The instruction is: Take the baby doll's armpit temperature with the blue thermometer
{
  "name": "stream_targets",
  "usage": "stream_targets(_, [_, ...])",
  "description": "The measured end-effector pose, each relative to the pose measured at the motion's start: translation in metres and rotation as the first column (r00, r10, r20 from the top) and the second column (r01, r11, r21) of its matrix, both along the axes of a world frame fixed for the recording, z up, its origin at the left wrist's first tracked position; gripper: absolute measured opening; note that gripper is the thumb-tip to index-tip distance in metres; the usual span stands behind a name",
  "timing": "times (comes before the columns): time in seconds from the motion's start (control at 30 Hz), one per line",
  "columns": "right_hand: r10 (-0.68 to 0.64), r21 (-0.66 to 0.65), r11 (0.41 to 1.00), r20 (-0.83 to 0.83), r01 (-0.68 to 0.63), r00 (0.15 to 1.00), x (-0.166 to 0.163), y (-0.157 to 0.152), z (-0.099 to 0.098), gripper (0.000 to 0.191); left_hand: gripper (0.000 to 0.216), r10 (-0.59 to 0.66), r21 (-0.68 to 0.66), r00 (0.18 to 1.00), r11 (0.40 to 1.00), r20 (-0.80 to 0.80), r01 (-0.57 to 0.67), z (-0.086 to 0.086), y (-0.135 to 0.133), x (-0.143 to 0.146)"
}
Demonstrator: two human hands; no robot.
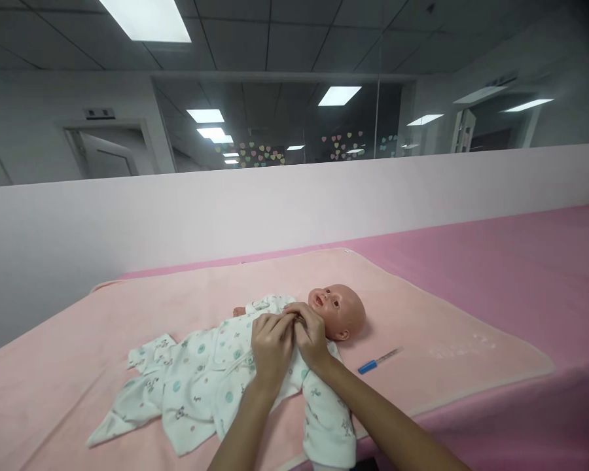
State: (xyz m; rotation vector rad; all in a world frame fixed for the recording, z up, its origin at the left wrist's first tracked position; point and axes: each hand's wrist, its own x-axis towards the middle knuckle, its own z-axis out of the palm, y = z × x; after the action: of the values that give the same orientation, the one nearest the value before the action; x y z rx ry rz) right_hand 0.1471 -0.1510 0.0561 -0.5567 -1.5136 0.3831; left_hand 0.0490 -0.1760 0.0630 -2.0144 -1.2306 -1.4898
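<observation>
Both left hand (271,345) and right hand (313,335) curl nearly closed at the doll's (346,311) gown (196,373), hold hidden; hard tugging could stretch it.

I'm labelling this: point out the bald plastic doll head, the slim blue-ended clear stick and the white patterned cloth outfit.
Bald plastic doll head (344,318): head view, between eye and ear.
Slim blue-ended clear stick (379,359): head view, clear part beside blue.
White patterned cloth outfit (209,363): head view, front.

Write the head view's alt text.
A person's left hand and right hand meet over the upper chest of a baby doll in printed white clothes, lying on a peach blanket. A blue-ended stick lies near its head.
</observation>
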Motion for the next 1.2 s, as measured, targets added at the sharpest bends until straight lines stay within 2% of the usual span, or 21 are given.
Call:
stream_targets(0.1, [-0.047, -0.003, 0.999, 0.045, 0.047, 0.998, -0.002, 0.001, -0.002, 0.039, 0.016, 0.010, -0.078, 0.998, 0.997, 0.069, -0.004, 0.001, -0.002, -0.001])
stream_targets(0.33, [-0.093, -0.014, 0.996, 0.043, 0.093, 0.995, -0.003, 0.003, -0.008, 0.032, 0.013, 0.042, -0.139, 0.987, 0.990, 0.153, -0.020, 0.004, -0.003, 0.002])
stream_targets(0.4, [-0.113, -0.006, 0.993, 0.061, 0.114, 0.992, -0.002, 0.003, -0.010, 0.034, 0.013, 0.032, -0.118, 0.993, 0.993, 0.109, -0.019, 0.006, -0.003, 0.002])
stream_targets(0.53, [-0.147, 0.007, 0.989, 0.079, 0.147, 0.986, -0.002, 0.006, -0.015, 0.042, 0.015, 0.037, 0.014, 0.996, 0.999, -0.076, -0.036, 0.009, -0.006, -0.005])
stream_targets(0.63, [-0.173, 0.052, 0.984, 0.072, 0.170, 0.982, -0.002, 0.006, -0.016, 0.046, 0.016, 0.114, 0.042, 0.990, 0.993, -0.082, -0.111, 0.011, -0.011, -0.016])
stream_targets(0.73, [-0.184, 0.110, 0.979, 0.088, 0.174, 0.979, -0.003, 0.004, -0.016, 0.049, 0.014, 0.206, -0.053, 0.979, 0.977, -0.007, -0.206, 0.011, -0.019, -0.026])
stream_targets(0.8, [-0.195, 0.152, 0.972, 0.098, 0.179, 0.976, -0.003, 0.003, -0.015, 0.051, 0.014, 0.213, -0.147, 0.977, 0.966, -0.030, -0.215, 0.009, -0.025, -0.030])
stream_targets(0.9, [-0.198, 0.228, 0.960, 0.131, 0.165, 0.971, -0.003, 0.001, -0.013, 0.052, 0.014, 0.170, -0.232, 0.979, 0.954, -0.109, -0.192, 0.007, -0.033, -0.031])
stream_targets(1.03, [-0.169, 0.325, 0.942, 0.233, 0.087, 0.958, -0.002, -0.003, -0.009, 0.045, 0.015, 0.159, -0.242, 0.978, 0.952, -0.132, -0.187, 0.003, -0.039, -0.028])
stream_targets(1.2, [-0.127, 0.273, 0.962, 0.359, 0.026, 0.925, -0.002, -0.013, -0.001, 0.028, 0.013, 0.172, -0.228, 0.978, 0.954, -0.114, -0.194, -0.001, -0.041, -0.024])
